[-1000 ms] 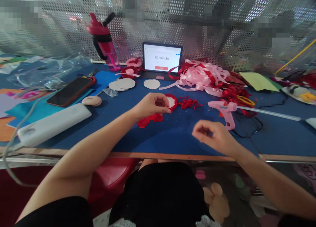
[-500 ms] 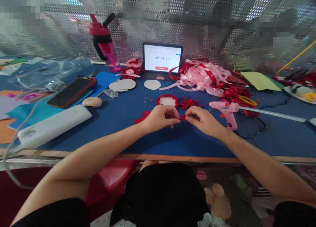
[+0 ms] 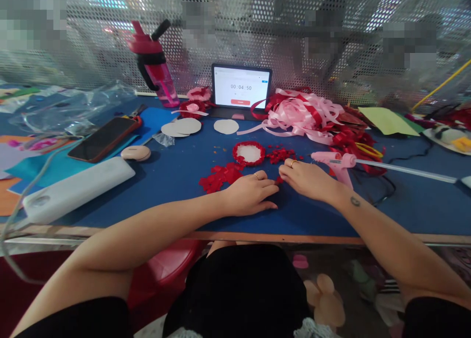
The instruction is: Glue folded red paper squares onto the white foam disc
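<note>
My left hand [image 3: 253, 193] rests low over the blue tabletop, palm down, thumb and fingers apart, with nothing visible in it. Close beside its fingertips, my right hand [image 3: 306, 177] has its fingers pinched on a small red ribbon piece [image 3: 279, 180], mostly hidden by the fingers. Beyond the hands lies a white disc [image 3: 249, 153] edged with a ring of red ribbon bits. To its right is a small heap of rolled-looking red pieces [image 3: 280, 155]. Flat red ribbon cuttings [image 3: 221, 176] lie left of my left hand.
A pink glue gun [image 3: 333, 161] with a long glue stick lies right of my right hand. Behind are pink and red ribbons [image 3: 301, 110], white discs [image 3: 226, 126] and a tablet [image 3: 241, 87] showing a timer. A phone [image 3: 105, 139], white power strip [image 3: 79, 188] and bottle [image 3: 158, 68] stand left.
My left hand has lowered and moved slightly right, its fingers opening out of a curl. My right hand has shifted slightly right and turned palm down. More red cuttings are uncovered.
</note>
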Motion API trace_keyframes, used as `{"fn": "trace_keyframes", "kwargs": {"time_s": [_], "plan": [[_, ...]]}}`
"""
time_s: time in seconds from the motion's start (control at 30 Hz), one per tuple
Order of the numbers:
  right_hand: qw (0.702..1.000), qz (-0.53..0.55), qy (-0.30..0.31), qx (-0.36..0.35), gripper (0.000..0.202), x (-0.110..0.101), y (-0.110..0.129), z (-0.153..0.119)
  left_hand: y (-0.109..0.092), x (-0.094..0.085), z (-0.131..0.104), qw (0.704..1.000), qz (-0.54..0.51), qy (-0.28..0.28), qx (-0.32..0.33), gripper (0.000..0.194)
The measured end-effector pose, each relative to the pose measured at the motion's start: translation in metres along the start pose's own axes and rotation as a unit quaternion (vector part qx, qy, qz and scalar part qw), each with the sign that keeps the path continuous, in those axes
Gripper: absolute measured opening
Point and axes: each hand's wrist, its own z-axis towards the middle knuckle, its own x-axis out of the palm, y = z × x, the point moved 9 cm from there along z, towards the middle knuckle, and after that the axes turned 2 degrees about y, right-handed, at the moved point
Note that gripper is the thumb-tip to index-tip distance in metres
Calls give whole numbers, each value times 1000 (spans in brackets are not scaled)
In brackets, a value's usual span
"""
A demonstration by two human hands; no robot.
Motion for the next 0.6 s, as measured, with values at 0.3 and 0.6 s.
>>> {"fn": "trace_keyframes", "kwargs": {"time_s": [0.3, 0.6], "plan": [[998, 50, 0, 35, 20, 1, -13, -8, 1, 1, 1, 1000, 7, 14, -1, 39], [990, 142, -11, 17, 23, -23, -4, -75, 2, 2, -1, 1000, -4, 13, 0, 39]]}}
